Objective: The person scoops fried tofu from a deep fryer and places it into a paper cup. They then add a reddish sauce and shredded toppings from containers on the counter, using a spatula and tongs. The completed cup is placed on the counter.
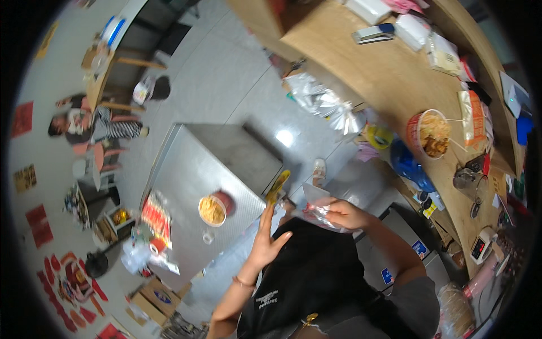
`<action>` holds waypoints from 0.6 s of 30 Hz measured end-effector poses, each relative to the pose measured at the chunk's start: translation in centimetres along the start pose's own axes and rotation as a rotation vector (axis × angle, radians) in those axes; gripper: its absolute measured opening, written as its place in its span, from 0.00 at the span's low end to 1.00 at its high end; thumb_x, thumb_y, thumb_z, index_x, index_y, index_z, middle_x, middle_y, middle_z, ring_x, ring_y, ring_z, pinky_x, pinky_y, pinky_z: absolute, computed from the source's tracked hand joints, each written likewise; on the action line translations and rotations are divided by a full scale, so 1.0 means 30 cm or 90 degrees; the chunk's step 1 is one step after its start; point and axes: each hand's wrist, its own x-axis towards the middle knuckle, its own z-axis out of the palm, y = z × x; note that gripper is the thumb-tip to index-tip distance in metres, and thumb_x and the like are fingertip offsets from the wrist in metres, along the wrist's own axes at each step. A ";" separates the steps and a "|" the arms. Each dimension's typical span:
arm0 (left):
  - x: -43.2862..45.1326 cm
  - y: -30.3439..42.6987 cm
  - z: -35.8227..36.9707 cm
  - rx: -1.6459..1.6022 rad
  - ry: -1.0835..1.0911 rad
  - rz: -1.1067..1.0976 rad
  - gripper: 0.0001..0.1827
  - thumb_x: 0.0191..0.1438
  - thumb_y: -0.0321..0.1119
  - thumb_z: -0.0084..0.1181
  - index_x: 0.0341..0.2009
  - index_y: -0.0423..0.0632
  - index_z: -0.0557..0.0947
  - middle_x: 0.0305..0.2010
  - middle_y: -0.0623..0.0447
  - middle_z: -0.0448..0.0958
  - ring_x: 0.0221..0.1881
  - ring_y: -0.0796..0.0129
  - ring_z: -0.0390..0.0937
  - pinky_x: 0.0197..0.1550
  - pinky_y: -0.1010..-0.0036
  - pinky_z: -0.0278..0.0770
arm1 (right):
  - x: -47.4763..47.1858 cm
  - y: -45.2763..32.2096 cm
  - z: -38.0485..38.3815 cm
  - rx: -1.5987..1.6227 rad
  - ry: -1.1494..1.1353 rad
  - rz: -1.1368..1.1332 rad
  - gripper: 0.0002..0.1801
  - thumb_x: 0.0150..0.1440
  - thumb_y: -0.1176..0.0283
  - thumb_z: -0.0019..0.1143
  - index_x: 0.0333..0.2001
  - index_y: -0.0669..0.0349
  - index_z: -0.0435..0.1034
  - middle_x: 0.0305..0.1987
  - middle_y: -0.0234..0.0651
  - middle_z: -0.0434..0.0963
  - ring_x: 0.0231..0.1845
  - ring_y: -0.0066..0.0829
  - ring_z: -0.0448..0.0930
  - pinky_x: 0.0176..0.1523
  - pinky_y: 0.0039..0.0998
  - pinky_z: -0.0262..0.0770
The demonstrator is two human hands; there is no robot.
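My right hand (pixel 345 214) pinches a clear plastic bag (pixel 318 212) with some red printing, in front of my black apron (pixel 313 267). The bag is blurred, and I cannot see whether it contains anything. My left hand (pixel 267 243) is held up at the table's near edge, thumb apart from the straight fingers, holding nothing. Close beyond its fingertips is a blurred yellow object (pixel 278 186); whether they touch, I cannot tell. A paper tub of yellowish food (pixel 212 210) stands on the metal table (pixel 186 169), with a small white ring-shaped item (pixel 208 237) near it.
Red-and-white packets (pixel 156 214) and a red-orange roll (pixel 157 246) lie at the table's left. On the right, a wooden counter (pixel 338 55) bears another food tub (pixel 430 133), a stapler (pixel 372 34) and a device with a display (pixel 483 245). A person (pixel 99 123) sits far left.
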 end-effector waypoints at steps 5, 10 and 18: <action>0.040 0.126 -0.226 0.170 -0.151 0.255 0.57 0.42 0.56 0.69 0.68 0.42 0.55 0.72 0.40 0.52 0.75 0.53 0.42 0.73 0.53 0.32 | 0.006 -0.198 0.131 0.000 -0.171 0.174 0.11 0.58 0.69 0.53 0.28 0.66 0.71 0.31 0.31 0.76 0.33 0.21 0.73 0.40 0.27 0.69; -0.089 -0.054 -0.314 -0.420 -0.249 -0.039 0.08 0.54 0.27 0.63 0.38 0.40 0.79 0.28 0.59 0.77 0.29 0.81 0.72 0.32 0.83 0.71 | 0.075 -0.305 0.265 -0.233 -0.263 0.085 0.09 0.55 0.71 0.60 0.26 0.62 0.69 0.32 0.30 0.78 0.35 0.21 0.75 0.40 0.28 0.69; -0.408 -0.218 -0.438 -0.285 -0.011 -0.060 0.15 0.63 0.37 0.53 0.26 0.41 0.77 0.21 0.58 0.75 0.23 0.80 0.71 0.27 0.80 0.70 | 0.120 -0.426 0.732 -0.627 0.239 -0.220 0.06 0.52 0.81 0.59 0.34 0.65 0.70 0.34 0.40 0.76 0.36 0.39 0.79 0.42 0.29 0.73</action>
